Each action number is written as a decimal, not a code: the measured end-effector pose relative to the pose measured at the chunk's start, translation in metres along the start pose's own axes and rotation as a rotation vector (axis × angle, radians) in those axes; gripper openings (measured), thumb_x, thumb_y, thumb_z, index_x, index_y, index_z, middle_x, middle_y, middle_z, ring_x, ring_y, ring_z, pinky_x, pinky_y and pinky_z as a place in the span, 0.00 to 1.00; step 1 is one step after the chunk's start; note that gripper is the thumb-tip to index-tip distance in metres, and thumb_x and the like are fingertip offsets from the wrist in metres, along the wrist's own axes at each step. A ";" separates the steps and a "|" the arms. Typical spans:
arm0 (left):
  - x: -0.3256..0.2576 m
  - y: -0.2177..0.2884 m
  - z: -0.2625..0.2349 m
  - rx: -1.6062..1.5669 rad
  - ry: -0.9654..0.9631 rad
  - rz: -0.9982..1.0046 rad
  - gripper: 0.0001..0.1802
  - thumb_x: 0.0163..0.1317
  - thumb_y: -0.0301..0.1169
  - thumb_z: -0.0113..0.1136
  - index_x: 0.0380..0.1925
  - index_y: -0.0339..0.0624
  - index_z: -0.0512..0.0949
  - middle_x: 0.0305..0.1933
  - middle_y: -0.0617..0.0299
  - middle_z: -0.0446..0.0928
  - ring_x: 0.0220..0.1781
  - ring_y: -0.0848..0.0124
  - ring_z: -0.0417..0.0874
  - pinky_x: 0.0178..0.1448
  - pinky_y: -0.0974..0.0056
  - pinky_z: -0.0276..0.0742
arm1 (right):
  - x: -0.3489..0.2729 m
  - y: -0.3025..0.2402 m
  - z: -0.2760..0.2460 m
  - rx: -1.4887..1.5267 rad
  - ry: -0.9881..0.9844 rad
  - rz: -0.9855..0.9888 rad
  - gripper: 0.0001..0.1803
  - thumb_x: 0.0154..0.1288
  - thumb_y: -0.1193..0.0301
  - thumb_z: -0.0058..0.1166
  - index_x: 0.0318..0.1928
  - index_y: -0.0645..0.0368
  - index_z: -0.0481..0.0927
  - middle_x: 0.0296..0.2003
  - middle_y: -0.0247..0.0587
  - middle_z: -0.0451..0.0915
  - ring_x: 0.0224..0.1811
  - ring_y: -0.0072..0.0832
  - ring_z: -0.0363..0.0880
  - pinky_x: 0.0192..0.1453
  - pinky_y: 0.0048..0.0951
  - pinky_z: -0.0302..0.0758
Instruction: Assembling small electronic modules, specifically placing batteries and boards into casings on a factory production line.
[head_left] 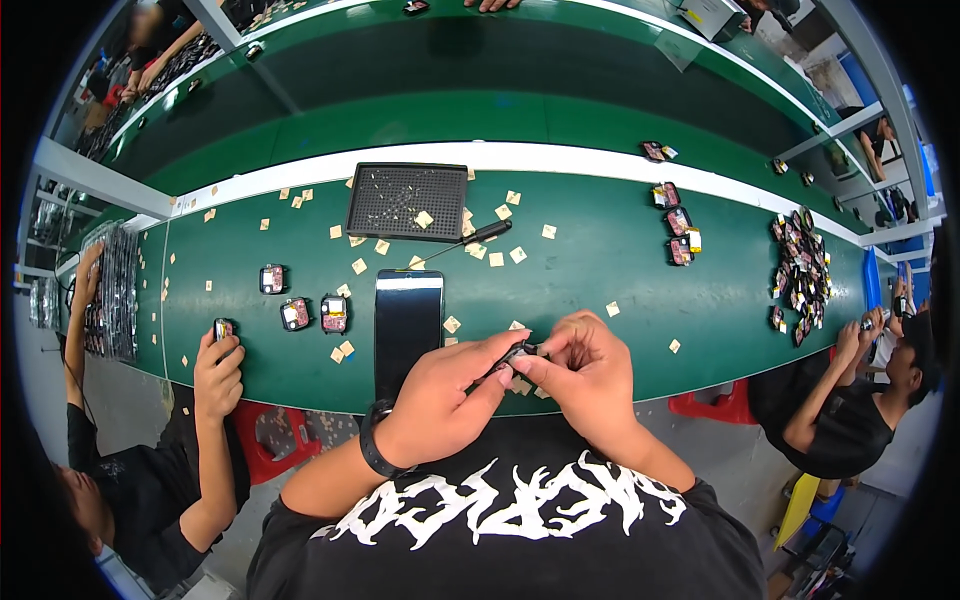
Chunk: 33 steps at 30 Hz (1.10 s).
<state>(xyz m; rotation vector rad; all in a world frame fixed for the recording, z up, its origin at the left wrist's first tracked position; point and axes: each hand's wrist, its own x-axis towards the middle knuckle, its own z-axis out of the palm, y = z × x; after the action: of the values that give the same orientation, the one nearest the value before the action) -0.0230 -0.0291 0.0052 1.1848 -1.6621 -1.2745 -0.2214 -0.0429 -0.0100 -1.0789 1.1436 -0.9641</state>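
Close to my body, at the near edge of the green bench, my left hand (440, 400) holds a small black electronic housing (517, 352) between thumb and fingers. From the other side my right hand (590, 375) pinches at the housing's right end; whatever its fingertips grip there is too small to make out. Just beyond my left hand lies a dark smartphone (409, 320). Left of the phone are three open black housings with reddish circuit boards, the nearest of them a housing (335, 313) beside the phone. Small cream paper squares (452, 324) are scattered around both hands.
A black perforated tray (405, 195) and a screwdriver (485, 233) lie beyond the phone. Several housings (679, 221) line up at the right, with a larger pile (800, 275) farther right. A co-worker's hand (217, 375) holds a housing at left; another person (850, 390) sits at right.
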 end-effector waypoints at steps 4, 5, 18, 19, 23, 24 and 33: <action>-0.001 -0.004 -0.003 0.008 -0.045 0.034 0.23 0.67 0.22 0.58 0.64 0.34 0.76 0.43 0.50 0.85 0.39 0.57 0.86 0.45 0.60 0.80 | 0.007 -0.009 -0.002 0.002 -0.083 0.137 0.10 0.62 0.76 0.73 0.37 0.66 0.84 0.34 0.29 0.76 0.29 0.11 0.73 0.31 0.18 0.70; -0.001 -0.006 -0.003 0.008 -0.049 0.055 0.24 0.67 0.20 0.58 0.64 0.34 0.76 0.40 0.53 0.85 0.37 0.62 0.85 0.45 0.62 0.80 | 0.009 -0.009 -0.005 0.004 -0.081 0.137 0.10 0.62 0.76 0.73 0.37 0.66 0.84 0.34 0.29 0.76 0.29 0.11 0.73 0.31 0.18 0.70; -0.003 -0.007 0.002 0.006 -0.087 -0.145 0.24 0.68 0.21 0.59 0.64 0.34 0.75 0.38 0.56 0.84 0.28 0.72 0.81 0.36 0.68 0.79 | 0.014 -0.004 -0.008 0.098 -0.232 0.317 0.08 0.67 0.75 0.68 0.39 0.67 0.82 0.32 0.34 0.85 0.31 0.14 0.77 0.34 0.18 0.73; -0.004 -0.008 0.001 0.039 -0.083 -0.101 0.20 0.71 0.21 0.57 0.62 0.33 0.76 0.37 0.59 0.84 0.26 0.77 0.79 0.34 0.70 0.78 | 0.014 -0.003 -0.008 0.143 -0.263 0.314 0.09 0.68 0.75 0.68 0.40 0.67 0.82 0.33 0.35 0.85 0.32 0.14 0.79 0.36 0.18 0.74; -0.010 -0.008 -0.009 -0.120 -0.087 -0.247 0.18 0.74 0.24 0.54 0.61 0.32 0.76 0.36 0.61 0.84 0.27 0.80 0.77 0.32 0.72 0.76 | 0.012 0.001 -0.021 0.177 -0.282 0.293 0.10 0.70 0.72 0.67 0.43 0.66 0.82 0.36 0.35 0.86 0.37 0.16 0.81 0.40 0.19 0.76; -0.010 -0.006 -0.011 -0.120 -0.086 -0.248 0.18 0.74 0.24 0.54 0.61 0.32 0.76 0.36 0.61 0.84 0.27 0.80 0.77 0.32 0.72 0.76 | 0.013 -0.001 -0.027 0.109 -0.222 0.264 0.10 0.70 0.72 0.66 0.44 0.66 0.83 0.36 0.35 0.86 0.38 0.16 0.81 0.41 0.20 0.76; -0.019 0.012 -0.033 -0.461 0.042 -0.422 0.24 0.75 0.22 0.50 0.70 0.33 0.69 0.47 0.55 0.84 0.35 0.79 0.80 0.40 0.72 0.81 | 0.082 -0.028 -0.111 -0.805 0.409 -0.387 0.11 0.66 0.71 0.68 0.43 0.66 0.84 0.34 0.40 0.83 0.32 0.24 0.79 0.37 0.26 0.75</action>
<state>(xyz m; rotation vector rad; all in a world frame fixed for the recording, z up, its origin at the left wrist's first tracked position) 0.0103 -0.0200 0.0249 1.2901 -1.0284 -1.7599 -0.3186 -0.1448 -0.0089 -1.8521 1.7785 -1.0756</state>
